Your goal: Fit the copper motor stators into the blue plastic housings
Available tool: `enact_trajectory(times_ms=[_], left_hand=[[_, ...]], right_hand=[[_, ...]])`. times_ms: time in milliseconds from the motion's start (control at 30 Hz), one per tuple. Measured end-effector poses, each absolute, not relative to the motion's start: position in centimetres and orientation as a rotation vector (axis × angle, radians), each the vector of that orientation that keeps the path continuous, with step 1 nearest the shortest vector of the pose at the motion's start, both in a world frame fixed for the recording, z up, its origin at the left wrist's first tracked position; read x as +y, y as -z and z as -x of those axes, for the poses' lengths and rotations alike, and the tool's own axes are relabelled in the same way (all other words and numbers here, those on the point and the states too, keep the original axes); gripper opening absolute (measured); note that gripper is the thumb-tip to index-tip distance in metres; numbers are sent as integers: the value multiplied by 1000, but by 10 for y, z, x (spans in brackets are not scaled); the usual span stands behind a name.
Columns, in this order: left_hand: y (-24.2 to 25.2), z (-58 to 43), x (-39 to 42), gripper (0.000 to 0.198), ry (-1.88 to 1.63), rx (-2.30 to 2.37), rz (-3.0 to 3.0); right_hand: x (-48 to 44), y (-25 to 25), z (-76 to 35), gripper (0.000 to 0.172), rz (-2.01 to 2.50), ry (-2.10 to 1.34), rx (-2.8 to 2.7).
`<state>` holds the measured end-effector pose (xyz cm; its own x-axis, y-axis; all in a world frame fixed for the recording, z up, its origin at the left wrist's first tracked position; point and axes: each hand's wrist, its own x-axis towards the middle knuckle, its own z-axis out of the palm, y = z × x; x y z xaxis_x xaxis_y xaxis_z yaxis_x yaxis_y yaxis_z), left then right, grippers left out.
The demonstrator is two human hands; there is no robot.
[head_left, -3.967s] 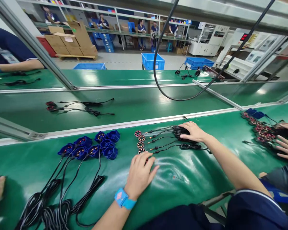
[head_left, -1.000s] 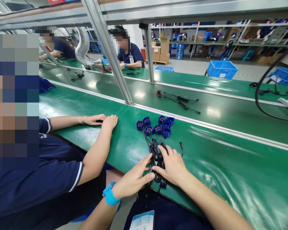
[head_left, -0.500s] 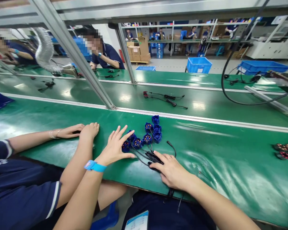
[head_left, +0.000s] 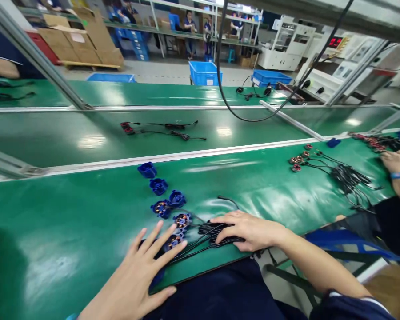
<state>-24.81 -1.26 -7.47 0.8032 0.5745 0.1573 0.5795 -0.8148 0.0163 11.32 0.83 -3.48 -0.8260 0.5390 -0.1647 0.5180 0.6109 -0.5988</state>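
Several round blue parts (head_left: 163, 195) with black cables lie on the green bench (head_left: 70, 222) in front of me. My left hand (head_left: 143, 271) is spread flat with fingers apart, its fingertips over the nearest blue parts (head_left: 173, 242). My right hand (head_left: 246, 231) lies palm down on the bundle of black cables (head_left: 210, 235) that runs from those parts, fingers pressed onto it.
A second set of small round parts with black cables (head_left: 340, 173) lies to the right, near another person's hand (head_left: 398, 162). A cable set (head_left: 163, 128) lies on the middle belt. A black hose (head_left: 240, 113) hangs down. Blue crates (head_left: 205, 73) stand behind.
The view has swung to the right. The blue parts now lie in a looser line, my left hand has dropped nearer to me, and my right hand still rests on the cables.
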Motion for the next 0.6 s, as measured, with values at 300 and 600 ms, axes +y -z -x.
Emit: enact_trajectory(times_ms=[300, 600], left_hand=[[66, 148, -4, 90, 109, -960, 3160], [74, 30, 77, 88, 198, -702, 3194]], right_hand=[[-12, 36, -207, 59, 1418, -1066, -2590], [-16, 45, -293, 52, 1785, -783, -2262]])
